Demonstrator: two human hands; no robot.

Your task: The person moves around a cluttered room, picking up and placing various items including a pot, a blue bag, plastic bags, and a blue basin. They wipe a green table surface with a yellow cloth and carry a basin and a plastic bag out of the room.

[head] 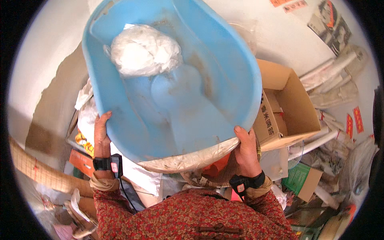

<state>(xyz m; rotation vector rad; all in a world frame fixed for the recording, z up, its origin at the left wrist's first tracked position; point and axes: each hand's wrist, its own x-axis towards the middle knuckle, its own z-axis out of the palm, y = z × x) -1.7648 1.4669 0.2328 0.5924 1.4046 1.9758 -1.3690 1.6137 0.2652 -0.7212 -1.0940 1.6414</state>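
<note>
A large blue plastic baby bathtub [186, 120] tilts up in front of me, with dirt stains on its inner surface. My left hand [102, 129] grips its left rim, the thumb over the edge. On the near right corner, my right hand [247, 148] has its thumb on top of the rim and its fingers hidden below. Inside the tub, towards the far left, lies a bundled white plastic bag [145, 51]; what it holds cannot be made out. Along the tub's near rim runs a strip of whitish, wrinkled wrapping [192, 154].
Right of the tub stands an open cardboard box [297, 105] bearing writing. A green carton [297, 180] sits lower right among plastic-wrapped bundles [333, 78]. A rolled woven mat [51, 174] and an orange box [81, 162] are at left. A white wall [279, 36] rises behind.
</note>
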